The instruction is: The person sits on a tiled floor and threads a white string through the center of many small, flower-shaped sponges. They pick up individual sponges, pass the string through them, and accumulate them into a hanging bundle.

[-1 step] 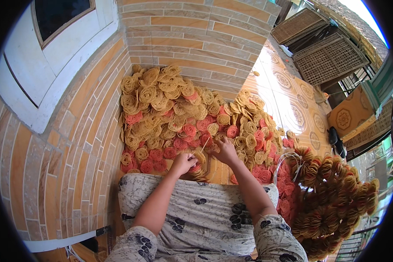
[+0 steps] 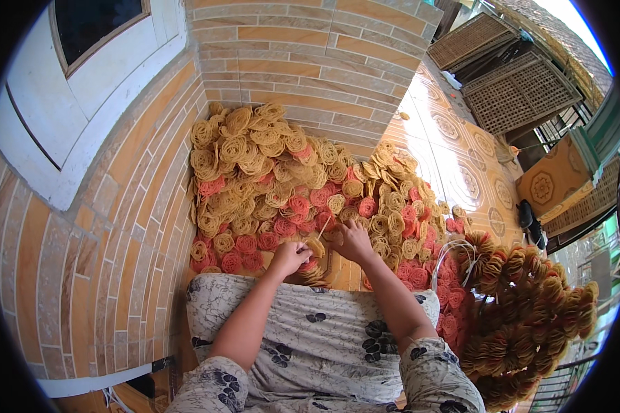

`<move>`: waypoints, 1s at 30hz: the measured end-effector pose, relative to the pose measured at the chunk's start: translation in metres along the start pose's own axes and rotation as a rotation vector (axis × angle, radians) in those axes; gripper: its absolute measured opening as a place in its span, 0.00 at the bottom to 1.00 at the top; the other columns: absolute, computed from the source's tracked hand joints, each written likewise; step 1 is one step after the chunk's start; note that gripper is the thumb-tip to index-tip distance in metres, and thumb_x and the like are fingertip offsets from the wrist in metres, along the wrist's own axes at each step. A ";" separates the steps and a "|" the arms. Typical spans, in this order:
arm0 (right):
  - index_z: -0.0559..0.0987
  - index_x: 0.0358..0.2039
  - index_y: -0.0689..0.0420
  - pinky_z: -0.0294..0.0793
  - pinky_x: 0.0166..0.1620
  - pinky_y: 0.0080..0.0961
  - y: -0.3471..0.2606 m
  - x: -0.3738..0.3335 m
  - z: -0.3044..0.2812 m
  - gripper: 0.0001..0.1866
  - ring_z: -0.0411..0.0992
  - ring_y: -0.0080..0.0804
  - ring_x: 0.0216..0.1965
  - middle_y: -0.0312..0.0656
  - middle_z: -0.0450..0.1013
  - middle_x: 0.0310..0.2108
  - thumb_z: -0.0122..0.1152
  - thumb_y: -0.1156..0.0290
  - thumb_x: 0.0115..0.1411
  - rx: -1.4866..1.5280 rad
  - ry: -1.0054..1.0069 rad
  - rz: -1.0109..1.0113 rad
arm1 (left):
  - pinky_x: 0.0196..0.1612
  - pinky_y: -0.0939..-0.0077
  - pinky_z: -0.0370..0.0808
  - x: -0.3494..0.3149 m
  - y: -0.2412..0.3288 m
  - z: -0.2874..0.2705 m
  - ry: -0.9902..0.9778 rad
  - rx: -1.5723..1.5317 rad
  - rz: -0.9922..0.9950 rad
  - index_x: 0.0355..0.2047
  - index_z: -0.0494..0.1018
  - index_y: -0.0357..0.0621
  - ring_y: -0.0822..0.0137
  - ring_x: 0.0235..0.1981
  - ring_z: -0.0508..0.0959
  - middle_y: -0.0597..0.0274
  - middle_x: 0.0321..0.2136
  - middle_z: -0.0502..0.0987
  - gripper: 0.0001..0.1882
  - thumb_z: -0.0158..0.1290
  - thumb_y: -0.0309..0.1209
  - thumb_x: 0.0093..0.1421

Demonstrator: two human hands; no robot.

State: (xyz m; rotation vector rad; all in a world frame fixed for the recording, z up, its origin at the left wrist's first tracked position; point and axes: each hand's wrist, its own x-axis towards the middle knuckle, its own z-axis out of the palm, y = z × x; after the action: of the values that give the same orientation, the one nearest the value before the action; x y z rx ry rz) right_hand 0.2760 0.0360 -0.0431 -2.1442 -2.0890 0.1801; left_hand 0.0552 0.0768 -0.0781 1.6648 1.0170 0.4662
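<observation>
A tiled wall (image 2: 289, 69) bounded the far side of your patterned floor (image 2: 455, 131), where a broad pile of tan and pink coiled discs (image 2: 251, 196) lay against it. On the near right stood a thick cluster of bunched discs (image 2: 523, 316). Your right hand (image 2: 355, 241) was curled, its hold impossible to tell; just left, your left hand (image 2: 289, 260) pinched a tan disc (image 2: 315, 246), with a thin pale strip (image 2: 324, 227) rising beside it.

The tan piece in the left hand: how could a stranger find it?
Beside the tiled wall lies a big pile of tan and pink coiled discs. At its near edge, find the left hand. The tan piece is held there; a thin pale stick rises beside it alone.
</observation>
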 end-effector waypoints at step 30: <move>0.80 0.33 0.61 0.66 0.28 0.19 -0.006 0.011 -0.049 0.09 0.67 0.17 0.23 0.34 0.73 0.23 0.62 0.68 0.59 0.938 -0.053 0.211 | 0.31 0.76 0.72 -0.003 0.004 -0.002 -0.064 -0.076 -0.040 0.34 0.78 0.38 0.73 0.24 0.78 0.63 0.23 0.80 0.12 0.55 0.36 0.60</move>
State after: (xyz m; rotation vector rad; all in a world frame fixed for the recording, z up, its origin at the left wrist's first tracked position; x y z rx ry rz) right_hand 0.2790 0.0461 0.0061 -1.7236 -1.3348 1.0100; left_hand 0.0532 0.0750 -0.0733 1.5790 0.9721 0.4177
